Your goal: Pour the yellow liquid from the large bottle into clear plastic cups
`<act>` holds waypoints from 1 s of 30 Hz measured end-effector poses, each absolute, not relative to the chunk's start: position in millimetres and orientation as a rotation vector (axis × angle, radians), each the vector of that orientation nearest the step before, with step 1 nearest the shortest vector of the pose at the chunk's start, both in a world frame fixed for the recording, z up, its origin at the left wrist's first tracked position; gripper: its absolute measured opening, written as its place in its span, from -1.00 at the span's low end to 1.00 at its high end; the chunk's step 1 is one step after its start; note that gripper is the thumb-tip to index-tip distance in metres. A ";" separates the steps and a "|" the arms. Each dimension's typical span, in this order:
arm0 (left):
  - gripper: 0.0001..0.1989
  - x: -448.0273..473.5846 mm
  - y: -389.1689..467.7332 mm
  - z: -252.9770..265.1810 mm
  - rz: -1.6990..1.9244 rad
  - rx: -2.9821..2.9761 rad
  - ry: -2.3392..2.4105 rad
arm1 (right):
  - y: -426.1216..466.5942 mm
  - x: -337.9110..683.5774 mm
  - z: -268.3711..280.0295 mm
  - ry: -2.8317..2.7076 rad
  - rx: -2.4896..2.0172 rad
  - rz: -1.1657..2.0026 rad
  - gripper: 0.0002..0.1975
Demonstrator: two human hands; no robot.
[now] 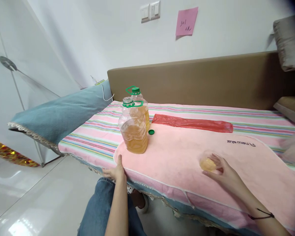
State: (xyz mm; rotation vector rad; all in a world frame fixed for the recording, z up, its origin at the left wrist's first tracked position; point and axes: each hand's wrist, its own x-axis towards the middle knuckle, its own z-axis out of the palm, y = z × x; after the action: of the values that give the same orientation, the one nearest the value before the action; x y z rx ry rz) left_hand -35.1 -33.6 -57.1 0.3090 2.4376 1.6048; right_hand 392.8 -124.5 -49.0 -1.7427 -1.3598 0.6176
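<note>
The right hand, at four o'clock, curls around a clear cup. The left hand, at seven, spreads wide, empty, by the mat saying "A new star". At one, a pink note says "301".

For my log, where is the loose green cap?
Near the head view's centre, the loose green cap lies just right of the uncapped bottle on the pink mat.

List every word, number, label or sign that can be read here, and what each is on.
"301": handwritten on the pink note; the marks below it are too unclear to read.
"A new star": printed on the pink cloth, the wrong way round in this view.
No readable text on the front bottle, back bottle or cup.
</note>
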 end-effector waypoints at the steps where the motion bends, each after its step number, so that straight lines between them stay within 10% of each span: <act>1: 0.06 -33.6 -36.9 -57.8 1.619 0.332 2.428 | -124.4 392.9 -49.3 -1.358 -1.738 0.623 -0.19; 30: -0.05 34.5 -72.8 -59.3 1.591 0.491 2.375 | -125.0 390.0 -44.3 -1.340 -1.725 0.631 -0.12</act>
State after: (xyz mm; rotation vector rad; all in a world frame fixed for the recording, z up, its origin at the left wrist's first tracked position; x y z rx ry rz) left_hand 34.5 -72.8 -59.3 0.4914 2.3746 1.5906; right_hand 390.0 -125.0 -44.3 -1.7254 -1.3405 0.6312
